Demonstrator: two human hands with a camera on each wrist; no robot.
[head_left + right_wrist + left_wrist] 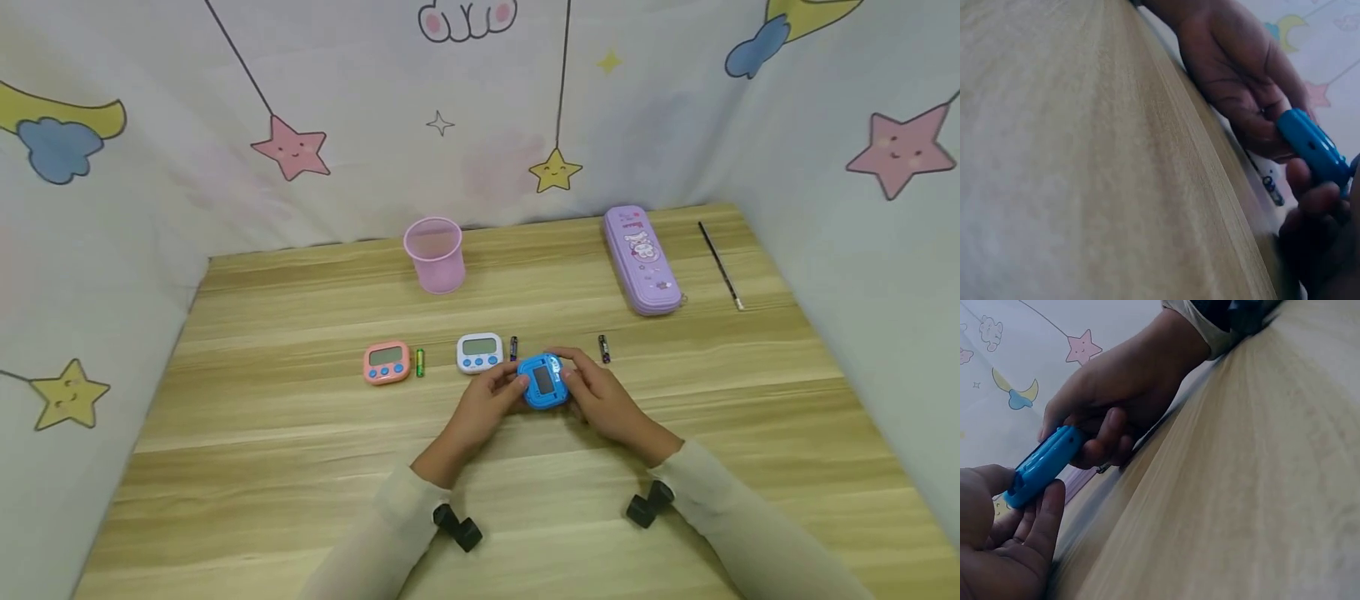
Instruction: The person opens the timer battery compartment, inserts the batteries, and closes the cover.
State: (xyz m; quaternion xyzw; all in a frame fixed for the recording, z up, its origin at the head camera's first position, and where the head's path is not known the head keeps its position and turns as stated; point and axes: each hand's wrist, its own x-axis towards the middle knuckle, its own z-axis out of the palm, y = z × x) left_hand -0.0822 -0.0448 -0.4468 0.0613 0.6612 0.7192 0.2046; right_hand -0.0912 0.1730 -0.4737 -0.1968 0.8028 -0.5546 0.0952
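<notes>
Both hands hold a blue digital timer (543,381) with a grey screen, raised over the table. My left hand (489,403) pinches its left side, thumb on the front face and fingers behind. On the other side my right hand (606,403) grips it the same way. In the left wrist view the timer (1044,465) appears edge-on between the hands; the right wrist view also shows its edge (1314,147). Just left of it lie a white timer (480,352) and a dark battery (513,348). Another dark battery (603,348) lies beyond the right hand.
A coral timer (386,362) lies at left with a green battery (420,362) beside it. Farther back stand a pink cup (440,271) and a purple pencil case (641,258). A dark pencil (720,265) lies at the back right. Patterned fabric (360,100) borders the table.
</notes>
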